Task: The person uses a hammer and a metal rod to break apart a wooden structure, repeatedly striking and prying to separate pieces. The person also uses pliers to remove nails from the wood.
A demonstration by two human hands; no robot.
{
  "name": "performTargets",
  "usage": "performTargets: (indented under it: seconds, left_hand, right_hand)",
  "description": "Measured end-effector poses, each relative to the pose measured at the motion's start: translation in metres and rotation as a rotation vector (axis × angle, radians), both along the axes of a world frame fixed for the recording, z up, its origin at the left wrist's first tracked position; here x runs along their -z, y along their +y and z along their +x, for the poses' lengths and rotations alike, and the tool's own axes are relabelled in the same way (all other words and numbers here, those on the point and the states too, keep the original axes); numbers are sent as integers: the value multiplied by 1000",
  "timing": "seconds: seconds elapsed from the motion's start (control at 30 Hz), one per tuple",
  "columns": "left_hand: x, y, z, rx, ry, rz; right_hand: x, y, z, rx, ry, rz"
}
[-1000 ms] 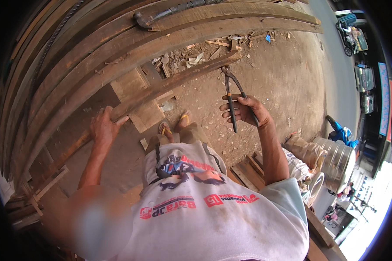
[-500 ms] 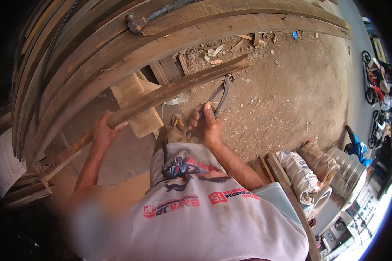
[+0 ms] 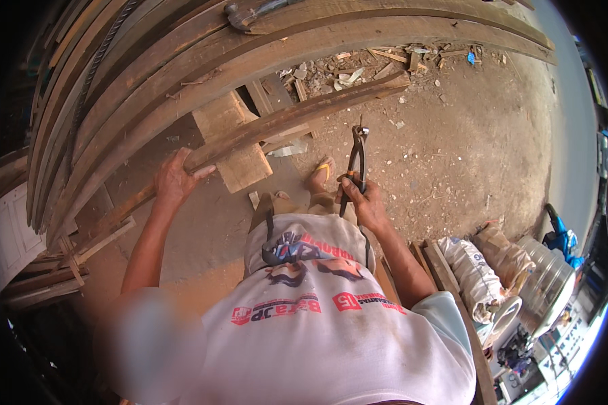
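Observation:
My left hand (image 3: 177, 179) grips the left end of a long, rough wooden beam (image 3: 297, 116), its fingers partly hidden behind the wood. The beam slants up to the right across a short wooden block (image 3: 244, 169). My right hand (image 3: 363, 202) is closed round the handles of dark metal pincers (image 3: 359, 155), a little apart from the beam's near side. Their jaws point away from me, and a thin, nail-like piece sticks up from them. The handles lie close together.
Long curved-looking planks (image 3: 304, 50) run across the far side, with a hammer (image 3: 253, 15) lying on them. Wood scraps (image 3: 348, 77) litter the dirt ground (image 3: 466, 155). At right are filled sacks (image 3: 469, 273) and a clear plastic tub (image 3: 544, 277). A white panel (image 3: 27, 236) leans at left.
The pincers have come away from the beam's edge, and their handles have closed together. My left hand keeps its hold on the beam's end. The whole view has shifted slightly.

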State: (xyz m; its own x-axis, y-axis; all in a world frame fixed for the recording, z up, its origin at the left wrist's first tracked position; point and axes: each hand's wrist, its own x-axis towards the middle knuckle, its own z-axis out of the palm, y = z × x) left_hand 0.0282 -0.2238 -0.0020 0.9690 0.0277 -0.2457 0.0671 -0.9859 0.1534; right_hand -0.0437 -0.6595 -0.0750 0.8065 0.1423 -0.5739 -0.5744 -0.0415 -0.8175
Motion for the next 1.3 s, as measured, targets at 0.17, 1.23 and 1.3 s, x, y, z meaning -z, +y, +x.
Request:
performTargets:
  seconds: [0.17,1.23,1.3]
  left_hand:
    - [13,6,-6,-75,85,-40]
    - [211,-89,-521,-1413,260,-813]
    - [198,-85,-501,-1400,239,-807]
  right_hand:
    - [16,-10,-48,-290,125,-266]
    - [-108,241,-19,-1195,-294,-229]
    - [-107,252,-2,-1082,-699,-336]
